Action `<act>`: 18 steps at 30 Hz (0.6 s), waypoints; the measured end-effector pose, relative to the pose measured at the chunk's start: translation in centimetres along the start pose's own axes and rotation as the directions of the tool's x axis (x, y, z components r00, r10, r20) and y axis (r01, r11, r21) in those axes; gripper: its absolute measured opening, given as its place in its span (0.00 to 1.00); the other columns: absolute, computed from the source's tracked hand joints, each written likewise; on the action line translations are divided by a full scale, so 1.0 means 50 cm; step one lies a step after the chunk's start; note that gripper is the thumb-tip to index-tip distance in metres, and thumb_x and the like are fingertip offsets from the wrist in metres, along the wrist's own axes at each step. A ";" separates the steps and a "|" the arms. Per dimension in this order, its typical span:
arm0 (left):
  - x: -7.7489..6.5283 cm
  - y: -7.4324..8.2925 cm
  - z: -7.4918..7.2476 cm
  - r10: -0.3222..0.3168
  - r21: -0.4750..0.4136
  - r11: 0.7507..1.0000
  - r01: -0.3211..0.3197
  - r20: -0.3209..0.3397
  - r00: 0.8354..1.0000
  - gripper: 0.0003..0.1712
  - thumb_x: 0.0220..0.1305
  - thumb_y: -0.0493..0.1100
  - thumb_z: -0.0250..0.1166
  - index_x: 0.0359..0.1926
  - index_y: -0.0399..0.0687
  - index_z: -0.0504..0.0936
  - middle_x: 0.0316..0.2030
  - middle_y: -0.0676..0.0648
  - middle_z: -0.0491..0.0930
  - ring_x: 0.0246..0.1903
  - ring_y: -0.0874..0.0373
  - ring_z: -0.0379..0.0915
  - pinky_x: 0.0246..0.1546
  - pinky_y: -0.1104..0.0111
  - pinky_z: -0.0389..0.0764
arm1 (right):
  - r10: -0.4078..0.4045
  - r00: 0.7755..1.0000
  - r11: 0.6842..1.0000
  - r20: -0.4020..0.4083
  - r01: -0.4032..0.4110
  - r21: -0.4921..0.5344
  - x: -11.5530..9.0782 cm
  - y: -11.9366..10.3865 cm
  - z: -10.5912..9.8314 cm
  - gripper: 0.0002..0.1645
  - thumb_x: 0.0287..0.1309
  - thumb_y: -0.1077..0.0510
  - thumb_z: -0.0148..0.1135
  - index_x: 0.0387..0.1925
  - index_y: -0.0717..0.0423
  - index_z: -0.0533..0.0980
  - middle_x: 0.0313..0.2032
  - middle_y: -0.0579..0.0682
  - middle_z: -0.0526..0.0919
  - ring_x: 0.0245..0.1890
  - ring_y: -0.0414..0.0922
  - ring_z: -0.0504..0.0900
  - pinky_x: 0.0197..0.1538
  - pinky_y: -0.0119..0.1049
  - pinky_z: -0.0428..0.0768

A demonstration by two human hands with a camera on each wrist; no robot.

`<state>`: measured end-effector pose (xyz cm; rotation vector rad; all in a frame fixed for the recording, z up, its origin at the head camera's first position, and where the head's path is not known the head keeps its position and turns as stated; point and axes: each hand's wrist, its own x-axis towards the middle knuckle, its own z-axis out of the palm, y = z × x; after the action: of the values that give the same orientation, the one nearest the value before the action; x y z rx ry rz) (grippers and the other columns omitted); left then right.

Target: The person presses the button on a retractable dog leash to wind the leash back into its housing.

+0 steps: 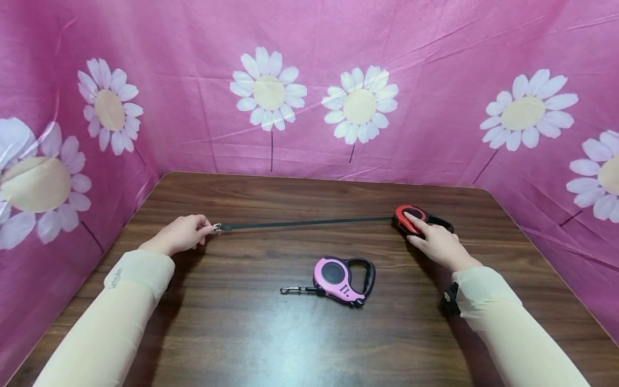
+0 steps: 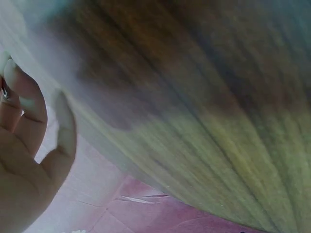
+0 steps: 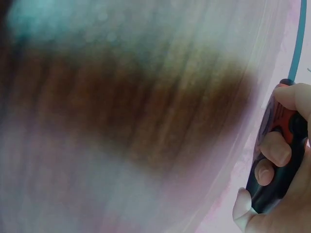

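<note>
A red and black retractable dog leash (image 1: pixel 402 214) is at the right, back on the table, with its dark strap (image 1: pixel 309 222) drawn out to the left in a nearly straight line. My right hand (image 1: pixel 442 244) grips its casing and handle; in the right wrist view, fingers curl around the black handle (image 3: pixel 269 191). At the strap's far end, fingertips of my left hand (image 1: pixel 186 234) pinch the metal clip (image 1: pixel 217 228). The left wrist view shows bent fingers of that hand (image 2: pixel 31 138) at its edge. Between both arms lies a pink and black retractable leash (image 1: pixel 333 273).
The pink leash's own metal clip (image 1: pixel 290 290) points left on the brown wooden table (image 1: pixel 232 333). Around the table's back and sides hangs a pink cloth (image 1: pixel 193 107) printed with large white daisies.
</note>
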<state>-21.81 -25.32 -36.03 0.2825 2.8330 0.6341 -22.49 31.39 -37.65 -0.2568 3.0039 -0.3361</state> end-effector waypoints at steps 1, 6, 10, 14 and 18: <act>0.000 0.001 0.000 0.007 -0.005 1.000 -0.007 -0.004 1.000 0.14 0.75 0.45 0.54 0.40 0.38 0.77 0.24 0.48 0.79 0.20 0.59 0.74 0.26 0.66 0.72 | -0.002 1.000 1.000 -0.004 0.002 0.000 0.000 0.000 0.000 0.39 0.70 0.45 0.53 0.77 0.45 0.53 0.59 0.74 0.73 0.58 0.70 0.73 0.43 0.62 0.69; 0.004 0.001 0.001 0.025 -0.015 1.000 -0.025 -0.018 1.000 0.12 0.74 0.43 0.54 0.39 0.37 0.77 0.23 0.47 0.79 0.19 0.59 0.74 0.26 0.65 0.74 | -0.006 1.000 1.000 -0.022 0.006 -0.003 -0.003 -0.003 0.000 0.39 0.70 0.43 0.53 0.76 0.45 0.54 0.54 0.74 0.76 0.55 0.69 0.74 0.41 0.58 0.69; 0.008 0.004 0.004 0.032 -0.027 0.999 -0.032 -0.017 0.999 0.12 0.74 0.43 0.55 0.38 0.37 0.77 0.23 0.47 0.79 0.19 0.59 0.73 0.26 0.66 0.74 | -0.008 0.999 1.000 -0.034 0.007 -0.007 -0.003 -0.010 0.002 0.38 0.70 0.44 0.54 0.76 0.45 0.55 0.52 0.72 0.77 0.54 0.67 0.76 0.41 0.58 0.68; 0.011 0.009 0.007 0.049 -0.032 0.998 -0.050 -0.023 0.999 0.13 0.74 0.43 0.55 0.37 0.38 0.77 0.22 0.47 0.79 0.19 0.60 0.73 0.26 0.66 0.74 | -0.010 0.999 1.000 -0.044 0.010 -0.010 -0.002 -0.016 0.002 0.38 0.69 0.45 0.54 0.76 0.45 0.55 0.52 0.73 0.77 0.53 0.67 0.76 0.42 0.60 0.68; 0.013 0.017 0.008 0.061 -0.038 0.997 -0.062 -0.031 0.998 0.12 0.74 0.42 0.56 0.37 0.38 0.77 0.22 0.47 0.79 0.19 0.59 0.73 0.26 0.66 0.74 | -0.016 0.999 1.000 -0.052 0.015 -0.012 -0.001 -0.021 0.000 0.37 0.69 0.44 0.55 0.75 0.45 0.57 0.55 0.74 0.76 0.55 0.67 0.75 0.43 0.61 0.68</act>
<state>-22.21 -24.25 -36.11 0.3582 2.8463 0.7109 -22.28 30.40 -37.43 -0.2765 3.0579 -0.3316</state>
